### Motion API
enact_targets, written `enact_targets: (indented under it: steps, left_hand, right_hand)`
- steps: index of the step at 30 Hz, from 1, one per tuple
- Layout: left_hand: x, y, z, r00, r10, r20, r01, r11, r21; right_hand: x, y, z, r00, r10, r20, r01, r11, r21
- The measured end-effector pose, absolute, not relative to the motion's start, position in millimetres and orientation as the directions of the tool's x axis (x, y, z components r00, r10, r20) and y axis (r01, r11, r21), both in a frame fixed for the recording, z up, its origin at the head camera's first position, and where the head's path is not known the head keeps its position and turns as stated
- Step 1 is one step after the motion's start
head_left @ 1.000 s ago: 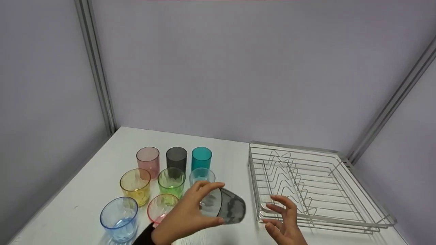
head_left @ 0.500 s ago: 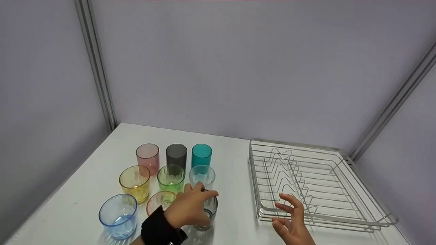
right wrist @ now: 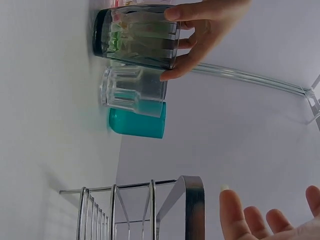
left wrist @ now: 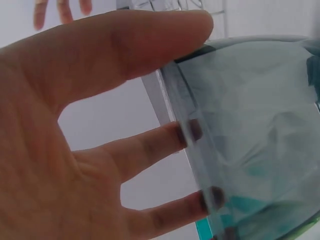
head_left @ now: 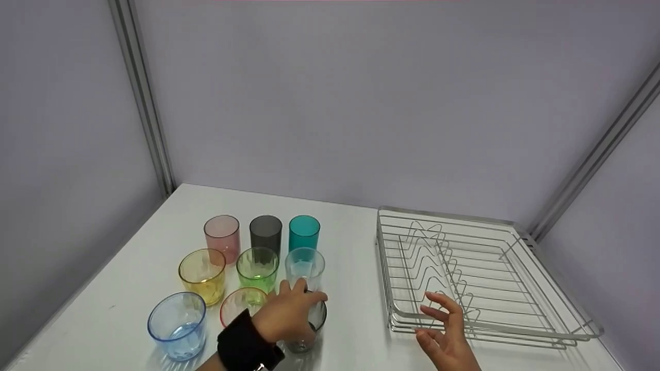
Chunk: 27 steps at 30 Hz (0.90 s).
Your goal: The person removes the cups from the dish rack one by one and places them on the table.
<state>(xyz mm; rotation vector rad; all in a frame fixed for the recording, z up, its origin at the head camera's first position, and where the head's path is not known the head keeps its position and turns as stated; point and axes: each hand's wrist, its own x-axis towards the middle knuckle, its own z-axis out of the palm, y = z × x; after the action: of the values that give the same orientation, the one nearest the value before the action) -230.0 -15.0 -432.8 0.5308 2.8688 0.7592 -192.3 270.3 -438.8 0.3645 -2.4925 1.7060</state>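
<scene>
My left hand point(head_left: 289, 315) grips a smoky grey glass point(head_left: 318, 315) by its rim, thumb on one side and fingers on the other. The glass point(right wrist: 140, 37) is upright at the table surface; whether its base touches is hard to tell. Beside it, partly behind the hand, is a red-rimmed glass point(head_left: 234, 305). Just behind stands a clear glass point(head_left: 304, 265). My right hand point(head_left: 448, 337) holds nothing, its fingers loosely bent near the front left corner of a wire dish rack point(head_left: 464, 324).
Further glasses stand in rows: blue point(head_left: 178, 324), yellow point(head_left: 202, 281), green point(head_left: 258, 273), pink point(head_left: 223, 239), dark grey point(head_left: 265, 234) and teal point(head_left: 304, 232). Wall panels border the white table point(head_left: 350, 247) at the back and sides.
The left hand has brought the grey glass from a tilted position in the air down and left to an upright stance beside the red-rimmed glass. The right hand has shifted slightly right.
</scene>
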Motion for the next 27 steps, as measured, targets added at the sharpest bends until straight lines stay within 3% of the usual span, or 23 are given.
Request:
enact_targets:
  steps: [20, 27]
  left_hand:
    - [-222.1, -30.5, -432.6, -0.931, 0.362, -0.039, 0.281, 0.784, 0.553]
    - [-203.3, -43.0, -424.2, -0.950, 0.304, 0.074, 0.282, 0.729, 0.624]
  right_hand:
    - [-197.1, 270.4, -440.3, -0.937, -0.190, 0.294, -0.343, 0.322, -0.883]
    - [-200.1, 283.5, -443.8, -0.902, -0.223, 0.369, -0.430, 0.398, -0.811]
